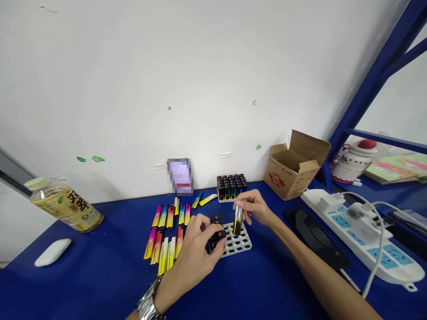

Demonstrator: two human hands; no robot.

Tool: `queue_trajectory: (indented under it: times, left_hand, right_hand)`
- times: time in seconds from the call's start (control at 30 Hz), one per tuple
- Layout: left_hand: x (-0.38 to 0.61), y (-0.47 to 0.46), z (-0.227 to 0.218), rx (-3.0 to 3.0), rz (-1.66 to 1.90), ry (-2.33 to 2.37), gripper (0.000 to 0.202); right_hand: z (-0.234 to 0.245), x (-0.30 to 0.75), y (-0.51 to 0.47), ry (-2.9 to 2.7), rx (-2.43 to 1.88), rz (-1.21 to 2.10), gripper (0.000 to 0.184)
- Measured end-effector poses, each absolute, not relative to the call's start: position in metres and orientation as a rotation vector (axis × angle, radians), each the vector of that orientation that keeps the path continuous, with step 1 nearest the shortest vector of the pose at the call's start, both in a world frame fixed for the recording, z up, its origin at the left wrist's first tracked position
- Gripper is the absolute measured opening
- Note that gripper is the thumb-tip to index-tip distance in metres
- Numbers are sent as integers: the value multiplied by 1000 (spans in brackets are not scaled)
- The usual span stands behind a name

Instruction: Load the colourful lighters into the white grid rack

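Note:
My left hand [195,246], wearing a metal watch, curls its thumb and fingers round a black-topped lighter [220,234] at the left side of a white tray [246,246] with holes. Other black-topped lighters [217,218] stand in that tray beside my fingers; my hand partly hides them. Above the tray's right part, my right hand [253,206] pinches a shiny silver-and-gold lighter [238,220] by its upper end, nearly upright. Several colourful lighters [156,246] lie in loose rows left of my left hand.
A second rack [232,187] full of black-topped lighters stands near the wall. Behind the loose lighters leans a blurred-out screen [180,176]. An open cardboard box [288,171], a black phone [316,238] and a power strip [367,240] are right; a drink bottle [68,206] and white case [53,252] are left.

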State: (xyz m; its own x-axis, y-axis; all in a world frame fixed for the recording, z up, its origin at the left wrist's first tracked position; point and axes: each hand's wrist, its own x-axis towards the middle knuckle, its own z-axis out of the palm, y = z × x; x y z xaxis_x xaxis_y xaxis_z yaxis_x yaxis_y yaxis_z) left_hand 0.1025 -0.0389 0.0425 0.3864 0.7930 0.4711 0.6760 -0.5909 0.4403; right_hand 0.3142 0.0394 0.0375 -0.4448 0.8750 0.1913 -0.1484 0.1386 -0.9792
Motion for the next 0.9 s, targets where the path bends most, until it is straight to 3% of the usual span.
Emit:
queue_trajectory:
  times: [0.17, 0.33, 0.57, 0.7, 0.9]
  left_hand:
    - [101, -40, 40, 2540, 1034, 1290, 14]
    - [95, -36, 37, 2615, 1089, 1216, 13]
    - [100, -38, 33, 2474, 1191, 1118, 11]
    - [106, -38, 30, 2322, 1290, 1134, 3]
    - [103, -35, 29, 2352, 1356, 1162, 13]
  right_hand:
    - [49, 314, 33, -1884, -722, 1765, 27]
    - [51, 305, 28, -2039, -828, 1740, 29]
    - [69, 299, 15, -2348, -978, 1343, 7]
    - [79, 292, 7, -2542, -1009, 994, 16]
    - [79, 294, 10, -2368, -1050, 1352, 21]
